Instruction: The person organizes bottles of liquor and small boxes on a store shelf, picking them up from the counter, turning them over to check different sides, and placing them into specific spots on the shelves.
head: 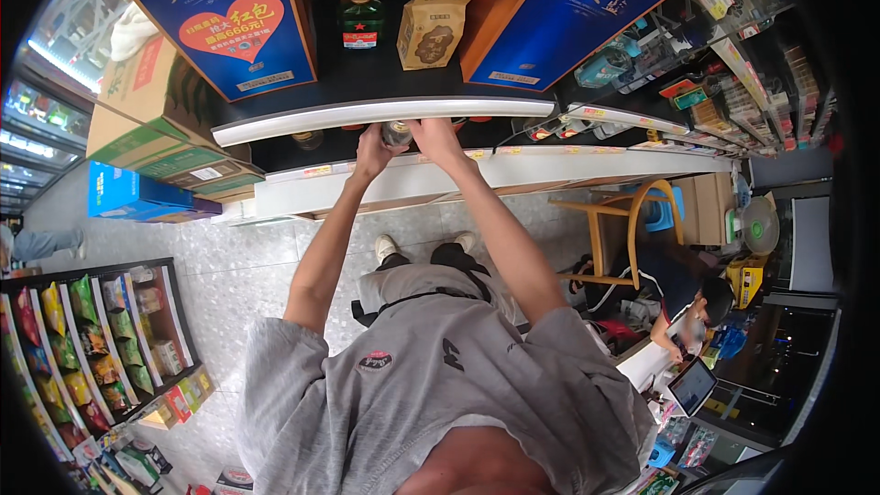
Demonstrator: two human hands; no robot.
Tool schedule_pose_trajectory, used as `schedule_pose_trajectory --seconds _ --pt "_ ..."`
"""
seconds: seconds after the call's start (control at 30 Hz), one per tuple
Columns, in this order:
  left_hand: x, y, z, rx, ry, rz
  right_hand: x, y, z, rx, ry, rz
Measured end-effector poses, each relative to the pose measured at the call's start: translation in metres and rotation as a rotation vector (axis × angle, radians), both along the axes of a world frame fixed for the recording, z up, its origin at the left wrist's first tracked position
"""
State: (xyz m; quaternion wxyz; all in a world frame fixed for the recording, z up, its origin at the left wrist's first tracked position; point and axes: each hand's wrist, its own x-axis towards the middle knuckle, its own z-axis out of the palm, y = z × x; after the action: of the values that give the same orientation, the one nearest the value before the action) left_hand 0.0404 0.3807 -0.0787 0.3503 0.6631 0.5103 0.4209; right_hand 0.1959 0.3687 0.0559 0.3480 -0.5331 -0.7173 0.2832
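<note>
Both hands reach to a shelf of a store rack, just under the edge strip of the shelf above. A glass bottle [397, 133] stands between them. My left hand [373, 151] grips the bottle's left side. On its right side is my right hand [434, 139], whose fingertips are partly hidden under the shelf edge [392, 111]; whether they hold the bottle cannot be told. Another bottle [307, 139] is left of the hands on the same shelf. Above stand a green bottle with a red label [361, 17], a tan carton [434, 31] and two large blue boxes [227, 20] [564, 14].
Stacked cartons [148, 117] adjoin the rack's left end. A snack rack [89, 350] stands at the lower left. A wooden chair [619, 234] is at the right, near a seated person [660, 289] beside a tablet [693, 386]. More stocked shelves run along the upper right.
</note>
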Motion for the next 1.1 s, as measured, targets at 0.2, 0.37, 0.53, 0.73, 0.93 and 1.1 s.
schedule_pose_trajectory --seconds 0.2,0.37,0.53,0.73,0.93,1.1 --pt "-0.003 0.006 -0.004 -0.133 0.004 -0.046 0.002 0.009 -0.007 -0.033 -0.036 -0.081" --pt "0.004 0.007 -0.005 -0.102 -0.066 -0.069 0.008 -0.004 -0.001 0.045 0.022 -0.106" --pt "0.010 -0.010 -0.007 -0.048 0.013 0.083 0.030 -0.069 -0.009 0.030 0.476 -0.081" --pt "0.044 -0.099 0.000 -0.059 -0.150 0.207 0.139 -0.170 -0.048 -0.495 0.071 0.265" --pt "0.073 -0.224 -0.072 -0.279 0.139 0.017 0.211 -0.215 -0.102 -0.379 -0.003 0.313" --pt "0.152 -0.254 -0.049 -0.507 -0.011 -0.136 0.263 -0.205 -0.051 -0.333 0.051 0.343"
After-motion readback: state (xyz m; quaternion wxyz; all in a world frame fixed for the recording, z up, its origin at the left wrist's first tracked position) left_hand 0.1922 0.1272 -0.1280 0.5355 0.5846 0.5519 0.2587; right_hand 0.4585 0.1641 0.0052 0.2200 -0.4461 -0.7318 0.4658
